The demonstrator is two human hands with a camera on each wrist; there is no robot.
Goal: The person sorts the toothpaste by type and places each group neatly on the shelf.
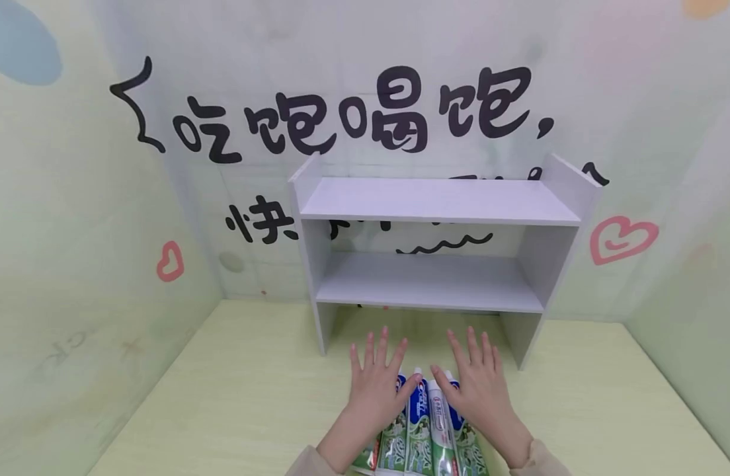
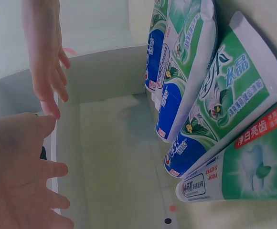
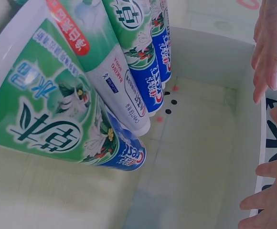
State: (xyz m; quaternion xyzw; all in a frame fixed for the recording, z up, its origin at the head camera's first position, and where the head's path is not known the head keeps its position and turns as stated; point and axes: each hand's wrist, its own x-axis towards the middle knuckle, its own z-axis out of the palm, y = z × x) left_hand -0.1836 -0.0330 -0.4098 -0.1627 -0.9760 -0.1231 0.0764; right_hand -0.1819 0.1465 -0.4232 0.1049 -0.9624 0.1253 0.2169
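Note:
Several toothpaste tubes lie side by side on the table in front of me. A blue-and-green tube (image 1: 418,430) sits near the middle, and a white-and-green tube (image 1: 441,423) lies right of it. My left hand (image 1: 373,390) is held over the left part of the row with its fingers spread. Over the right part is my right hand (image 1: 483,390), its fingers spread likewise. Neither hand grips anything. In the left wrist view a green-and-white tube (image 2: 258,167) appears apart from the hand. The right wrist view has a large green tube (image 3: 52,100) close up.
Just beyond the hands stands a white shelf unit (image 1: 430,281) with two boards and raised sides. Walls with printed characters and hearts close off the back and sides of the pale table (image 1: 222,396).

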